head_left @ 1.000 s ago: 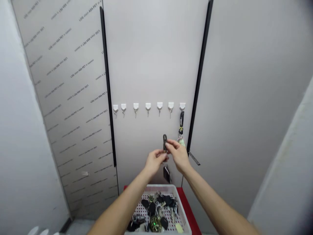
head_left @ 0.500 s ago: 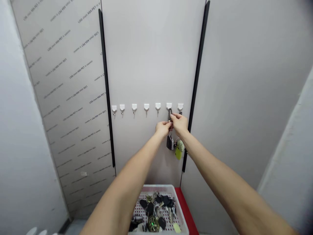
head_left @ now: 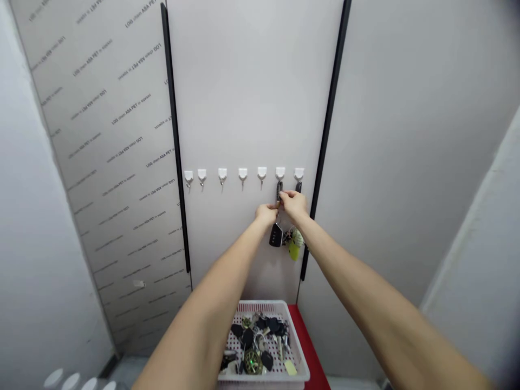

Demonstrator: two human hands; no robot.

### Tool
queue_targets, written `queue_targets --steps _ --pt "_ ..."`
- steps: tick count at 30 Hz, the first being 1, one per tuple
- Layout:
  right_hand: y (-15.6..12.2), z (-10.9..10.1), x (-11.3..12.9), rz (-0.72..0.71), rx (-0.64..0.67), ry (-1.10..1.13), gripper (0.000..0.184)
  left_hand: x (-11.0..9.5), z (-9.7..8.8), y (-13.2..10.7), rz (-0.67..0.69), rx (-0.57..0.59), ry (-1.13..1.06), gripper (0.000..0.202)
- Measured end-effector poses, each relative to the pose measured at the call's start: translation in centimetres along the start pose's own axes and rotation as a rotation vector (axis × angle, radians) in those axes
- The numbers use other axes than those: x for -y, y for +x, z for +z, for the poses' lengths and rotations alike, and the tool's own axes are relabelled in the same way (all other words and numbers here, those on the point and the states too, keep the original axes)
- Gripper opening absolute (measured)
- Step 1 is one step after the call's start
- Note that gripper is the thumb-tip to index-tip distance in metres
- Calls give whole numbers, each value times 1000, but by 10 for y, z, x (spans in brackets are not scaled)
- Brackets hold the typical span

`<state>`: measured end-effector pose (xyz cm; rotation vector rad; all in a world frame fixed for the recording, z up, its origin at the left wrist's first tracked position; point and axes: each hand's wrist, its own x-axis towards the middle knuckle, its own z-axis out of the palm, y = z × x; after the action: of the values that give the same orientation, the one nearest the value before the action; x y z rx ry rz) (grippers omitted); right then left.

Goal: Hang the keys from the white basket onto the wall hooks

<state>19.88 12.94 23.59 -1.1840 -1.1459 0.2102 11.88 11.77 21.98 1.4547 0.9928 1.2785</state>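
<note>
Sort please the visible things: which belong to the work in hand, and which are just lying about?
Work in hand:
dark looped strap with black key fob, held by left hand and right hand
white wall hooks
white perforated plastic basket of keys, probably

Just around:
long black wall strips
white round objects, lower left

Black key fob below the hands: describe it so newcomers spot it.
On the pale panel between two black strips, find the row of white hooks. Below the second hook from the right, the black key fob hangs below the left hand; its black face sets it apart from the yellow-green tag nearby.
</note>
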Motion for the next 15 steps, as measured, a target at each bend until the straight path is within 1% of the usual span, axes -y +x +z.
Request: queue_targets --steps 2,4,5,7,8,10,13,15 --pt "-4 -2 -1 3 9 -15 27 7 -6 -2 -8 -48 40 25" --pt "-11 -7 -2 -32 2 -26 28 14 -13 -9 -25 -77 68 28" --pt "-17 -9 -3 -63 -6 -29 29 18 -18 -14 -30 -71 78 29" --pt "-33 -14 -9 -128 -8 -36 30 32 -27 -30 -29 -25 97 29" --pt "-45 -17 -14 -154 20 -45 29 41 -32 -40 -25 9 107 29" --pt "-77 -22 -29 -174 158 -81 26 65 -43 -63 -36 78 135 28" --pt "-136 -32 -61 -112 473 -181 18 111 -58 -101 -85 123 228 25" --pt "-173 -39 -83 -64 661 -312 19 141 -67 -124 -89 137 341 23"
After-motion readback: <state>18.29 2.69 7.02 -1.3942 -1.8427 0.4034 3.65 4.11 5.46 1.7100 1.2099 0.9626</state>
